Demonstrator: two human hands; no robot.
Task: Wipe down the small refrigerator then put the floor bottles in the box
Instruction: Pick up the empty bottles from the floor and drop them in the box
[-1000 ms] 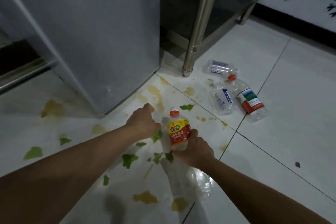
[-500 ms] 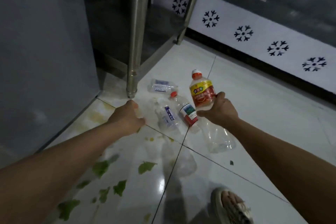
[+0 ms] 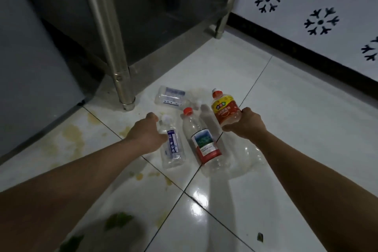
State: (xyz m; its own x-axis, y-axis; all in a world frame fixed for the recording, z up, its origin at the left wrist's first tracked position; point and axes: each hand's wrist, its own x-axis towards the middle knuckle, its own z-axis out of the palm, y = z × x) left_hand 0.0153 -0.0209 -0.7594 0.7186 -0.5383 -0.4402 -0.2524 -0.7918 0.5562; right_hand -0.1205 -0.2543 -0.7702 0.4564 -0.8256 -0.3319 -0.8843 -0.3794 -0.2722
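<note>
The right hand [image 3: 245, 124] is wrapped around the lower half of a bottle with a yellow and red label [image 3: 225, 110]. It holds the bottle up off the floor [image 3: 296, 129], cap on top. Some clear plastic hangs below that hand too, maybe another bottle, but it is too blurry to tell.

The left hand [image 3: 148, 134] is down at the bottle with the blue label [image 3: 172, 147]. This bottle lies flat on the floor near where the tile lines cross. The fingers are curled in close beside its neck, touching it or almost. I cannot tell if they have closed on it yet.

Just beside it lies the bottle with the red cap [image 3: 202, 141], also flat, with a red and white label. A third clear bottle [image 3: 170, 97] lies farther back, near the foot of the metal table leg [image 3: 120, 80]. The gray fridge [image 3: 30, 67] stands on the left. No box is in view.

These bottles look empty, so they should be very light (light enough to roll away from a bump). Thin plastic like this is soft and will squash and crackle if squeezed hard. The smooth sides may be slippery. The floor has yellow stains [image 3: 73, 135] and green leaf bits [image 3: 117, 220], so the bottles might be sticky or wet. A good place to grab is around the middle, or by the stiff neck under the cap.
</note>
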